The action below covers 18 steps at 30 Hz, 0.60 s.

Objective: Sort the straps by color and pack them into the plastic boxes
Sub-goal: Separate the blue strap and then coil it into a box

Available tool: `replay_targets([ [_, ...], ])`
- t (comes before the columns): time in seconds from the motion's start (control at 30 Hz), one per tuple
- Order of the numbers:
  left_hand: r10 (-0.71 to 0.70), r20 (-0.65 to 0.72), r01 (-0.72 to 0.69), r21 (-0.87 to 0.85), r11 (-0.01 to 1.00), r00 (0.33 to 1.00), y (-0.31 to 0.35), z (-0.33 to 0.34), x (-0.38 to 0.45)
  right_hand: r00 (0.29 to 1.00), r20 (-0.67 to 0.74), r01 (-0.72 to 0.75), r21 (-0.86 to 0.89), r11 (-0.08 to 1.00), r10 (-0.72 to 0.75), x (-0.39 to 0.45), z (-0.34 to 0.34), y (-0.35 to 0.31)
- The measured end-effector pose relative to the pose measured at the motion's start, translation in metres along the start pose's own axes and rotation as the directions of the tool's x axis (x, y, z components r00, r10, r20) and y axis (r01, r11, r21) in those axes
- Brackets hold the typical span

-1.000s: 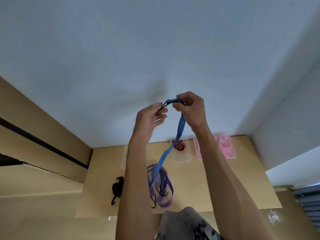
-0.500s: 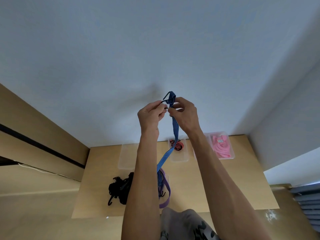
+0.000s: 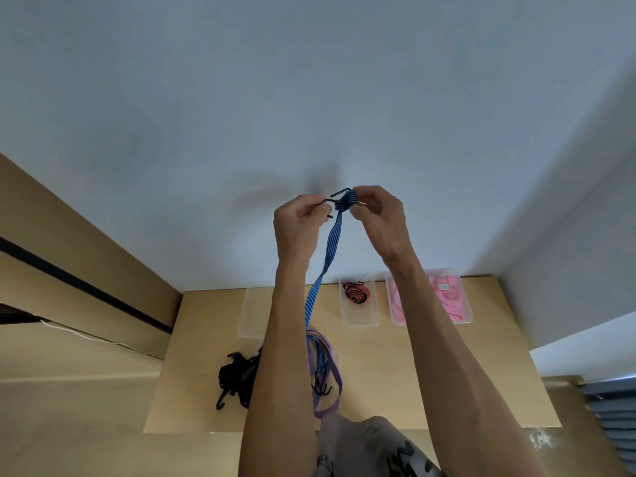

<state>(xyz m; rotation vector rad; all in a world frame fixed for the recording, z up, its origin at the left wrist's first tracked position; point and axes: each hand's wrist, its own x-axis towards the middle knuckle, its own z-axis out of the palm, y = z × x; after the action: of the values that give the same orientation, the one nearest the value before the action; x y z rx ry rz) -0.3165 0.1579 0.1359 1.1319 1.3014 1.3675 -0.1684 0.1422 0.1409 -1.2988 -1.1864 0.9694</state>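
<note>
Head view
Left hand [image 3: 300, 220]: raised, pinches the black hook at the strap's top end.
Right hand [image 3: 377, 211]: just beside the left, fingers curled round the wound part of the blue strap [image 3: 330, 249].
Blue strap: hangs from between the hands down to the table [image 3: 430, 373].
Boxes: red strap's box [image 3: 359, 316] and pink straps' box [image 3: 463, 304] below the right hand.
Black straps [image 3: 237, 376]: below the left hand.

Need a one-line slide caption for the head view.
Both hands, left and right, wind a blue strap above the table.
</note>
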Motion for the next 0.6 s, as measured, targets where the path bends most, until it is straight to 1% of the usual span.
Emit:
replay_targets([
  [0.07, 0.036, 0.024, -0.036, 0.024, 0.999, 0.999, -0.001, -0.003, 0.003, 1.000, 0.009, 0.016, -0.029, 0.999, -0.016, 0.004, 0.000, -0.003],
  [0.17, 0.058, 0.094, -0.061, 0.029, 0.998, 0.994, -0.001, -0.006, 0.005, 0.999, -0.024, 0.044, -0.058, 0.997, -0.046, 0.009, 0.001, -0.009],
  [0.23, 0.070, 0.103, -0.073, 0.026, 0.997, 0.992, 0.000, -0.006, 0.006, 1.000, 0.020, 0.016, 0.011, 1.000, -0.017, 0.010, 0.002, -0.013],
  [0.33, 0.114, 0.045, -0.117, 0.070, 0.991, 0.992, -0.001, -0.005, 0.006, 0.990, 0.138, -0.048, 0.154, 0.987, 0.027, 0.008, 0.004, -0.016],
  [0.37, 0.134, 0.029, -0.136, 0.096, 0.986, 0.991, -0.001, -0.005, 0.007, 0.991, 0.130, -0.045, 0.155, 0.987, 0.025, 0.008, 0.005, -0.017],
  [0.43, 0.173, 0.023, -0.174, 0.144, 0.974, 0.985, 0.001, -0.005, 0.006, 0.999, 0.044, -0.034, 0.108, 0.994, 0.030, 0.010, 0.009, -0.016],
  [0.5, 0.201, 0.037, -0.204, 0.188, 0.961, 0.979, 0.003, -0.004, 0.006, 0.997, -0.036, -0.069, 0.085, 0.994, 0.072, 0.011, 0.016, -0.014],
  [0.6, 0.182, 0.038, -0.186, 0.183, 0.965, 0.983, 0.002, -0.003, 0.008, 0.989, -0.079, -0.115, 0.112, 0.987, 0.125, 0.010, 0.024, -0.009],
])
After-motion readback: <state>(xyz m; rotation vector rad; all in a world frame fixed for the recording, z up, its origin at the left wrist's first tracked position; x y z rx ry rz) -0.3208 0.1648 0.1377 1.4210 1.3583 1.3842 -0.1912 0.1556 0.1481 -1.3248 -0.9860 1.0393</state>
